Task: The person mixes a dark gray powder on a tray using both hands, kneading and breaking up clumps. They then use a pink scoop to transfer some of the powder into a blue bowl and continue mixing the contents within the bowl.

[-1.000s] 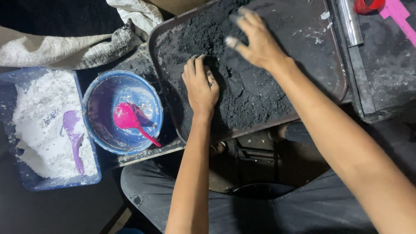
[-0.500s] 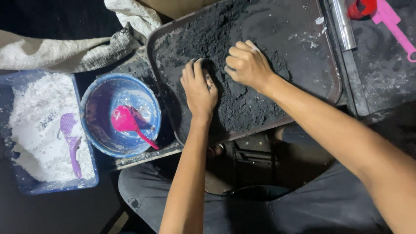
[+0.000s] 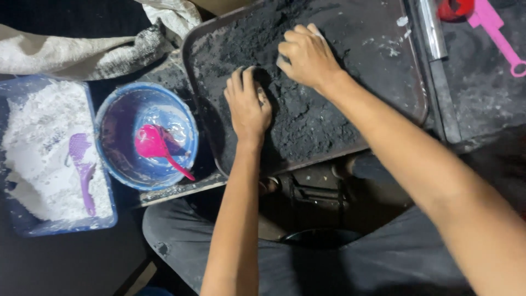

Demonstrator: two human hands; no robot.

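black powder (image 3: 307,118) lies damp and clumpy in a dark tray (image 3: 416,104). both hands, left (image 3: 247,104) and right (image 3: 308,55), curl into it, gripping clumps. left of them, a blue bowl (image 3: 112,159) holds a pink scoop (image 3: 156,147).

The black powder (image 3: 307,118) looks matt, grainy and clumpy, and it lies in a dull metal tray (image 3: 417,93). The blue bowl (image 3: 112,170) and the pink spoon (image 3: 156,148) are glossy plastic. The white powder (image 3: 41,142) looks soft and floury.
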